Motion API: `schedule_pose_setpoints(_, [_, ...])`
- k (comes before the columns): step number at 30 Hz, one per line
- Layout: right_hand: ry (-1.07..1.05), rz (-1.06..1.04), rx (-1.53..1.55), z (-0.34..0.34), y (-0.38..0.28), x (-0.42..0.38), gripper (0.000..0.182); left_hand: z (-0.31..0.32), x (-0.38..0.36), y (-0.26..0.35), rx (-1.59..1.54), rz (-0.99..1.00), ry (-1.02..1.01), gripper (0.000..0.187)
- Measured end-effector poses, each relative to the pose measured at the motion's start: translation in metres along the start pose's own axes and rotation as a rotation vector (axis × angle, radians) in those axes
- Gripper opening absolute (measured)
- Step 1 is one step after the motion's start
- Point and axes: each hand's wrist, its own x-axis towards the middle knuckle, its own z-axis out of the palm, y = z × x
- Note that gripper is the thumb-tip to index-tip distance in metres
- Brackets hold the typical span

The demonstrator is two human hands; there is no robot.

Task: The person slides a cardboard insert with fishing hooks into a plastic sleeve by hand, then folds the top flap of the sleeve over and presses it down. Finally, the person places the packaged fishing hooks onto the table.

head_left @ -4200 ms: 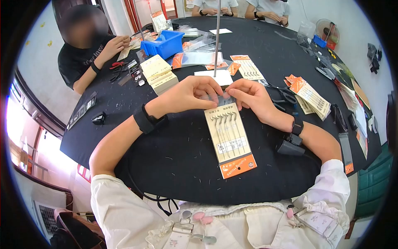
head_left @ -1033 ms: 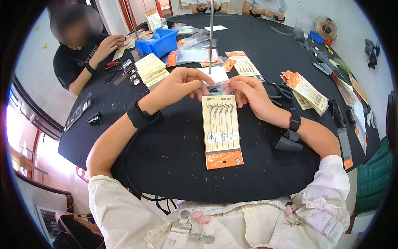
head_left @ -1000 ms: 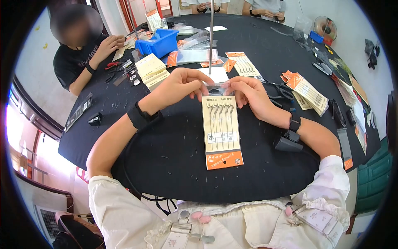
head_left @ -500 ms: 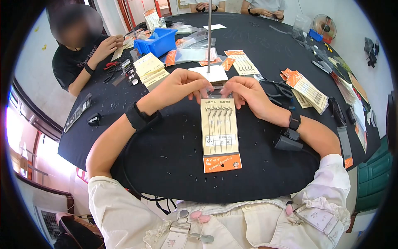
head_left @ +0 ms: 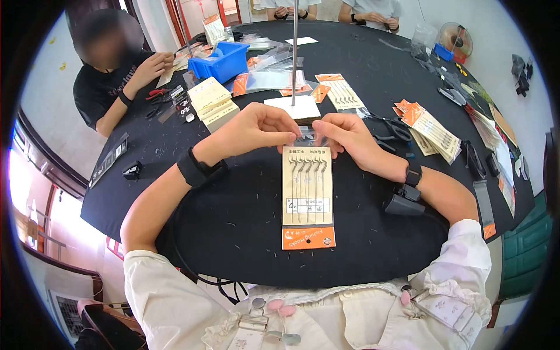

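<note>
A fishing hook packet (head_left: 307, 192) lies in front of me on the black table, its orange "Fishing Hooks" end towards me. Several hooks with lines show on its cream card through the clear sleeve. At the far end, my left hand (head_left: 269, 127) pinches the left side of the sleeve's transparent flap (head_left: 307, 138). The right side of that flap is between the thumb and fingers of my right hand (head_left: 343, 132). Some fingertips are hidden behind the plastic. Just beyond my hands, a metal rod (head_left: 294, 64) rises by a white card stack (head_left: 291, 108).
Scissors (head_left: 392, 129) and a pile of hook packets (head_left: 431, 128) lie to the right. Cream cards (head_left: 211, 99) and a blue bin (head_left: 220, 63) stand at the back left. A co-worker (head_left: 111, 70) sits at the left; other people's hands show across the table.
The packet has slid slightly towards me and straightened. My left fingers have shifted along the flap, which now stands out more between my hands.
</note>
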Motion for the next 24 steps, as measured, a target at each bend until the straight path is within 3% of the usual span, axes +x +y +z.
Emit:
schedule_pose_setpoints(7, [-0.018,0.014,0.034,-0.0011,0.0013,-0.001,0.028,0.0004,-0.0011,0.0055,0.115,-0.048,0.054,0.017])
schedule_pose_setpoints(12, [-0.052,-0.004,0.018,-0.0003,0.001,-0.0007,0.027,0.0002,-0.0013,0.0014,0.036,-0.032,0.05,0.013])
schedule_pose_setpoints(20, [-0.128,0.002,-0.026,-0.0003,0.0014,0.0,0.015,-0.0002,-0.0013,0.0006,0.071,0.022,0.029,0.011])
schedule_pose_setpoints(24, [-0.106,-0.007,0.0,-0.0009,0.0035,0.0002,0.014,-0.0007,-0.0005,0.0003,0.053,-0.009,0.122,0.015])
